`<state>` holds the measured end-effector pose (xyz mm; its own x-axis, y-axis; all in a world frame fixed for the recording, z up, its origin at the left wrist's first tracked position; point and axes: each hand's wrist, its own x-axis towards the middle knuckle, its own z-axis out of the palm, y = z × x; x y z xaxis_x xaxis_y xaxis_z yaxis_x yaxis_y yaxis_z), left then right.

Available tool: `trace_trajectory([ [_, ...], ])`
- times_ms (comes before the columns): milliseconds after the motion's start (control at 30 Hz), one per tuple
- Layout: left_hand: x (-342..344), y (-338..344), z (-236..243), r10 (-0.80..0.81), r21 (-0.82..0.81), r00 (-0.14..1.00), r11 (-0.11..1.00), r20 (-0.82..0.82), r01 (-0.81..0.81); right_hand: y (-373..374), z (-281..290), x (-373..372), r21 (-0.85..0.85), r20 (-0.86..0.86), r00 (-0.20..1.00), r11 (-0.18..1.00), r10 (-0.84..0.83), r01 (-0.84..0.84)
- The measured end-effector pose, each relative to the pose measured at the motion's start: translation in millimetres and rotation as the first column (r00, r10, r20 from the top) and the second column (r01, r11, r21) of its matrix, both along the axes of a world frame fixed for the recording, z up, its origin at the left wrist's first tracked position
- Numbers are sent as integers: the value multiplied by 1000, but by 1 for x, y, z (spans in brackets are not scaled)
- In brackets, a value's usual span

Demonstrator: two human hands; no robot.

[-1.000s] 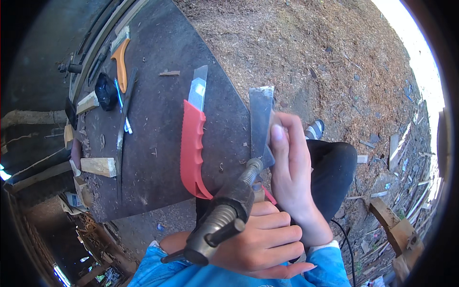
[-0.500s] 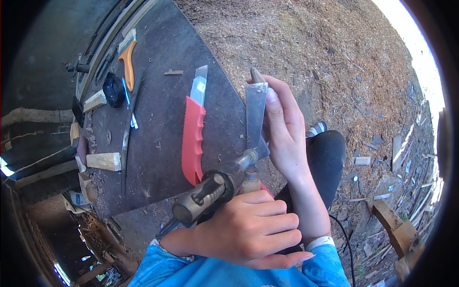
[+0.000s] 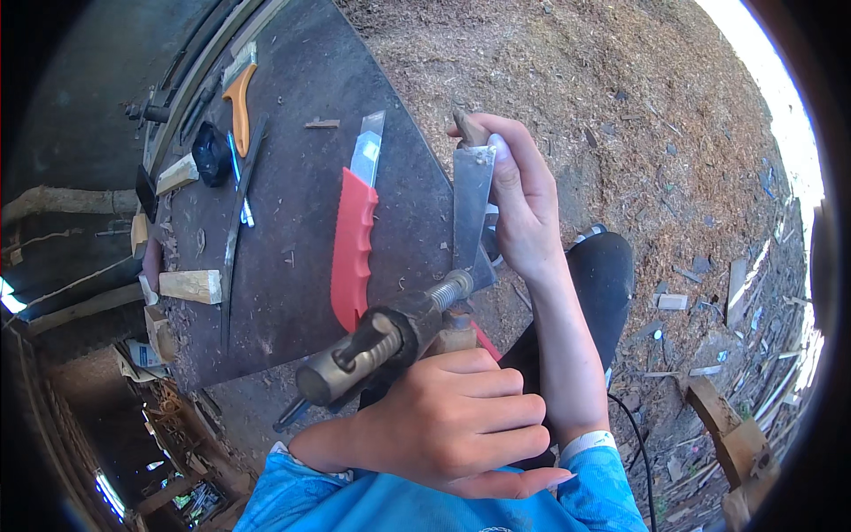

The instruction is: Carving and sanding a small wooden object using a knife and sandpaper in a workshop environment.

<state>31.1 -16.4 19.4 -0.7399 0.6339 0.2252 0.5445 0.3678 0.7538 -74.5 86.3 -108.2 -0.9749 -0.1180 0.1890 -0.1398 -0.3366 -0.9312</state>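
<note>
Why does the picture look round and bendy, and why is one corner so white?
Head view: the fisheye lens bends the dark workbench edges and leaves a black rim around the picture; sun washes out the wood-chip ground at upper right; the lower left lies in deep shadow; the left hand, right hand and flat metal blade look sharp.

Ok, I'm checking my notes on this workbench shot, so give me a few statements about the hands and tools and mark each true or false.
1. The right hand grips a flat grey metal blade near its top end. True.
2. The left hand rests open on the dark workbench. False: it is closed around a grey metal power tool.
3. The red-handled saw lies on the workbench. True.
4. The orange-handled brush is in the right hand. False: it lies at the bench's far end.
</note>
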Motion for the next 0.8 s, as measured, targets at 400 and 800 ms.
trace_trajectory([
  [400,0,-1,0,-18,19,1000,1000,15,18,0,-6,1,15,-4,1000,1000,-9,9],
  [800,0,-1,-3,5,56,1000,998,-9,-5,-1,18,26,-125,255,967,992,20,13],
])
